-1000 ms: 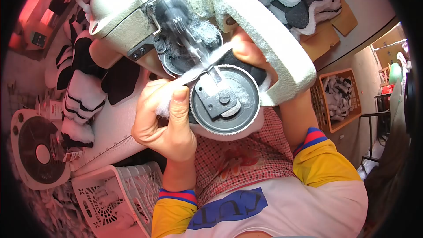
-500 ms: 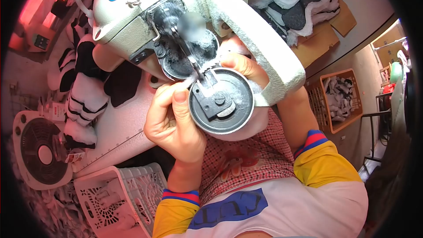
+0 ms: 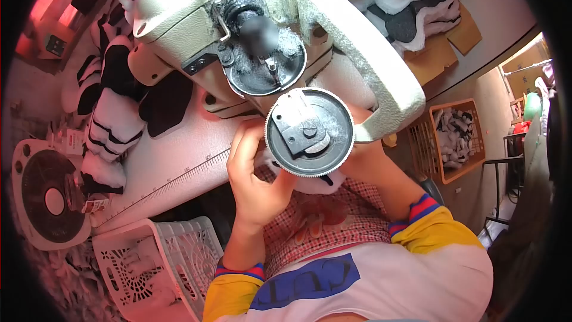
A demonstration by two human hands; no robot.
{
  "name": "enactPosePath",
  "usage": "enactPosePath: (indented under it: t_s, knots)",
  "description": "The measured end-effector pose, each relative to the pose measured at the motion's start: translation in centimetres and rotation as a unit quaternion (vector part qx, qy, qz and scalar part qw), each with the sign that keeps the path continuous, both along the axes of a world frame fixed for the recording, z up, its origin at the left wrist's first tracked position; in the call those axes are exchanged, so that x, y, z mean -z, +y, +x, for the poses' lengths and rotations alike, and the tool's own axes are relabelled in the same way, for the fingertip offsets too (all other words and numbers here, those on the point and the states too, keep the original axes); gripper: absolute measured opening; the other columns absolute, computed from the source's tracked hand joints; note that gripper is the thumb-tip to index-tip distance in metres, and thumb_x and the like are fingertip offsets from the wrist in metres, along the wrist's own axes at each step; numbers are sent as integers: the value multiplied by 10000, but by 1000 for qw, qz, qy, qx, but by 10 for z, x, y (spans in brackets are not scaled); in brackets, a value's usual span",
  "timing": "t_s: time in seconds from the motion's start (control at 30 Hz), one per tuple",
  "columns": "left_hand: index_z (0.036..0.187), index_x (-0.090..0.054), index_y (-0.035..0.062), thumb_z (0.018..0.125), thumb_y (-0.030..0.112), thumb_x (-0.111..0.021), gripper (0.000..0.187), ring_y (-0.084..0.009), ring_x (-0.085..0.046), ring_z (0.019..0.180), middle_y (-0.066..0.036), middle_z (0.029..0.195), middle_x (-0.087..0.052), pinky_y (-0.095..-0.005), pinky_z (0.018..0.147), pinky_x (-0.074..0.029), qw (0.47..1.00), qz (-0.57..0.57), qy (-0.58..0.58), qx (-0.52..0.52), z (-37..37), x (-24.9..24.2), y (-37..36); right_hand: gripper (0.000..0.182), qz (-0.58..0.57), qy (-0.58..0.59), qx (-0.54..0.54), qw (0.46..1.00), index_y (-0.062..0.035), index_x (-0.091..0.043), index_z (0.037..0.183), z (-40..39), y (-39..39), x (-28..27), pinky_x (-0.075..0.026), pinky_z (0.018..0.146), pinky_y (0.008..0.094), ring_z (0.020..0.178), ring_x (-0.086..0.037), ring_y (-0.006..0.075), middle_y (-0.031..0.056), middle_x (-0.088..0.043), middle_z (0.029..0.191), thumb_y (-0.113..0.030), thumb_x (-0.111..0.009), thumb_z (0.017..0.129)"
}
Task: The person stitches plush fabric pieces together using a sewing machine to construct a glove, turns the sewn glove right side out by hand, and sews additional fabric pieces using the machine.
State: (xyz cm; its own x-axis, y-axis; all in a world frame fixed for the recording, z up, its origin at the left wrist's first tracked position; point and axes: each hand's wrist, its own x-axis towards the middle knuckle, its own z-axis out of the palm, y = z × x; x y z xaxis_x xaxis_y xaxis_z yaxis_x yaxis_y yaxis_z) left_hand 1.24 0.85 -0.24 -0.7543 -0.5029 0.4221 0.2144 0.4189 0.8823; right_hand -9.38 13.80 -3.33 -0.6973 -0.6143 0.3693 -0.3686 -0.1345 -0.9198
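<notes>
A fur sewing machine (image 3: pixel 179 21) stands before me, its front feed disc (image 3: pixel 342 113) toothed at the rim and dusted with white lint. Behind it, the rear feed disc (image 3: pixel 238 80) also carries fluff. My left hand (image 3: pixel 253 185) is beside and under the front disc, fingers curled around the edge of a white plush piece (image 3: pixel 316 185) with dark marks. That piece hangs below the disc, over my lap, and is largely covered. My right hand (image 3: pixel 362 158) is at the disc's other side, below the machine's curved arm; its fingers are hidden.
Stacked black-and-white plush pieces (image 3: pixel 110 122) lie to the left, with more plush (image 3: pixel 411 9) on cardboard at the back right. A fan (image 3: pixel 53 203) and a white crate (image 3: pixel 155 235) are at lower left. An orange crate (image 3: pixel 429 143) of scraps stands right.
Both hands have drawn down from the gap between the discs to below the front disc. The plush piece is lower, and the gap now shows no fabric. The view has shifted slightly.
</notes>
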Motion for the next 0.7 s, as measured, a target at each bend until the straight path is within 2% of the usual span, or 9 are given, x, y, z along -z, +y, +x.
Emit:
enactPosePath:
  t_s: [0.07, 0.13, 0.17, 0.23, 0.37, 0.4, 0.43, 0.5, 0.7]
  knots:
    - [905, -620, -43, 788, -43, -654, 122, -150, -554, 765, -77, 859, -563, -231, 683, -440, 999, 27, 7, -17, -3, -1, -3, 254, -8, 53, 3, 999, -43, -626, 1042, -12, -7, -8, -490, 777, 317, 900, -640, 184, 106, -662, 960, -114, -703, 811]
    - [848, -629, -45, 825, -35, -658, 39, -103, -521, 689, -38, 746, -563, -221, 637, -412, 997, 59, 48, -24, -5, -6, -10, 283, 40, 167, -15, 985, -41, -626, 1037, -25, -9, -14, -491, 777, 325, 915, -635, 172, 97, -663, 963, -101, -726, 779]
    - [848, -629, -45, 825, -35, -658, 39, -103, -521, 689, -38, 746, -563, -221, 637, -412, 997, 59, 53, -25, -7, -12, -12, 283, 39, 172, -16, 984, -41, -626, 1037, -35, -9, -16, -491, 777, 325, 915, -635, 172, 97, -663, 963, -101, -726, 779]
    - [854, -634, -44, 813, -34, -685, 66, -104, -527, 698, -50, 767, -580, -220, 641, -413, 995, -12, 79, -52, -9, -24, -15, 276, -16, 42, -168, 985, -15, -624, 1009, -53, -10, -19, -493, 803, 328, 937, -616, 154, 93, -656, 969, -98, -736, 771]
    - [853, -645, -32, 812, -34, -692, 62, -125, -556, 707, -68, 783, -603, -230, 660, -436, 988, -45, 108, -99, -12, -38, -16, 181, -24, -58, -145, 987, 40, -666, 896, -60, -11, -51, -520, 733, 263, 811, -629, 105, 56, -684, 877, -72, -733, 771]
    - [852, -644, -25, 814, -32, -690, 60, -136, -565, 706, -69, 787, -609, -236, 665, -444, 983, -73, 127, -110, -14, -37, -17, 152, -76, -72, -154, 982, 25, -692, 889, -60, -16, -52, -528, 684, 250, 763, -642, 91, 40, -694, 857, -64, -730, 771]
    - [852, -644, -25, 814, -32, -690, 60, -136, -565, 706, -69, 787, -609, -236, 665, -444, 983, -73, 127, -109, -14, -37, -16, 152, -76, -72, -153, 983, 25, -692, 889, -59, -17, -54, -528, 684, 250, 763, -642, 91, 40, -694, 857, -64, -730, 771]
    - [854, -640, -23, 815, -33, -689, 63, -135, -564, 707, -70, 789, -612, -237, 667, -443, 981, -71, 135, -118, -15, -39, -14, 139, -122, -163, -194, 960, 16, -700, 906, -59, -18, -60, -532, 685, 244, 770, -647, 87, 43, -697, 865, -62, -714, 791]
    - [853, -636, -24, 805, -34, -693, 75, -146, -562, 711, -75, 790, -613, -243, 671, -443, 978, -82, 153, -118, -17, -35, -13, 127, -123, -164, -157, 966, 19, -708, 923, -54, -18, -56, -533, 666, 230, 755, -647, 79, 55, -703, 874, -59, -690, 823]
